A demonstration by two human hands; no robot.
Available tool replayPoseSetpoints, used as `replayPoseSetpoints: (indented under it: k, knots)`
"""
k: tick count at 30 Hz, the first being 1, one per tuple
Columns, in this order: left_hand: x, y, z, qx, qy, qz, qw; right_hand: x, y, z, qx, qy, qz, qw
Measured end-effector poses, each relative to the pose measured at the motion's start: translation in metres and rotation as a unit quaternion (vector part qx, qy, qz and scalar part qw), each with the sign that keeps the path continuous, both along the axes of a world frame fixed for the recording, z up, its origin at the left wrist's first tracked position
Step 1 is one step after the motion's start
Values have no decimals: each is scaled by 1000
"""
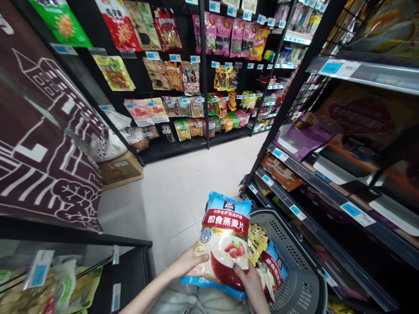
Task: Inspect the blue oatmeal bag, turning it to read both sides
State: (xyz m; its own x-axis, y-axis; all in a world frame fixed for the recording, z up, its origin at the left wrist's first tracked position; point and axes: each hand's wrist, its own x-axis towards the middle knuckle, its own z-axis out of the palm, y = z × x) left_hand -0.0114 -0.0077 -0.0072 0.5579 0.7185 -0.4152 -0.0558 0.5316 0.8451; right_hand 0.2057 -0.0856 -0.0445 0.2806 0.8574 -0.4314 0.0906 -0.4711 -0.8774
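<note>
I hold an oat bag (225, 244) upright over the grey basket (294, 261): blue top, red band with white characters, a bowl with strawberries below. My left hand (188, 261) and right hand (250, 279) have fingers closed on its lower corners.

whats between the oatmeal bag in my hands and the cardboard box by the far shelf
Only bare pale floor tile lies between the oatmeal bag and the cardboard box, as the head view shows. Both the left hand and right hand grip the bag.
</note>
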Motion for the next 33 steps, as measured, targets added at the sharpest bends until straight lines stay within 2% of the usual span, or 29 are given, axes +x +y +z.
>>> replayPoseSetpoints:
  k: [2, 4, 7, 10, 11, 13, 15, 17, 19, 21, 23, 24, 25, 27, 28, 29, 30, 33]
  knots:
    - [4, 0, 12, -39, -31, -8, 999, 5, 5, 10, 8, -2, 19, 1000]
    - [7, -4, 22, -78, -40, -19, 996, 9, 9, 30, 8, -23, 34, 999]
    - [6, -12, 33, -87, 23, -21, 996, 12, 17, 83, 15, -121, 70, 990]
    - [8, -20, 48, -30, 154, 28, 987, 1, 24, 142, 58, -271, 106, 955]
    - [11, -22, 54, -25, 151, 41, 987, -7, 25, 155, 82, -308, 106, 942]
    - [18, -27, 67, -52, 49, 56, 996, -33, 27, 164, 131, -338, 86, 928]
    - [24, -31, 74, -107, -73, 69, 989, -71, 26, 151, 170, -332, 51, 927]
    - [24, -33, 70, -163, -107, 93, 976, -113, 20, 127, 209, -311, 63, 925]
    - [15, -33, 55, -217, -101, 111, 965, -146, 12, 106, 214, -346, 105, 907]
    - [-2, -31, 35, -260, -115, 115, 952, -156, 5, 98, 196, -373, 178, 889]
    - [-21, -28, 16, -295, -139, 117, 938, -138, 6, 100, 204, -315, 285, 882]
    - [-29, -27, 9, -314, -146, 111, 932, -120, 11, 101, 224, -253, 332, 881]
    - [-36, -25, 2, -332, -152, 103, 925, -100, 20, 100, 223, -206, 319, 898]
    - [-43, -21, -7, -352, -163, 91, 917, -63, 40, 85, 173, -235, 131, 947]
    - [-44, -18, -11, -351, -165, 94, 917, -48, 49, 73, 142, -251, 75, 955]
    - [-43, -16, -14, -339, -164, 108, 920, -38, 55, 58, 112, -240, 49, 963]
    - [-42, -15, -17, -320, -160, 130, 925, -32, 59, 42, 86, -204, 66, 973]
    - [-37, -11, -22, -268, -142, 184, 935, -34, 53, 5, 94, -153, 95, 979]
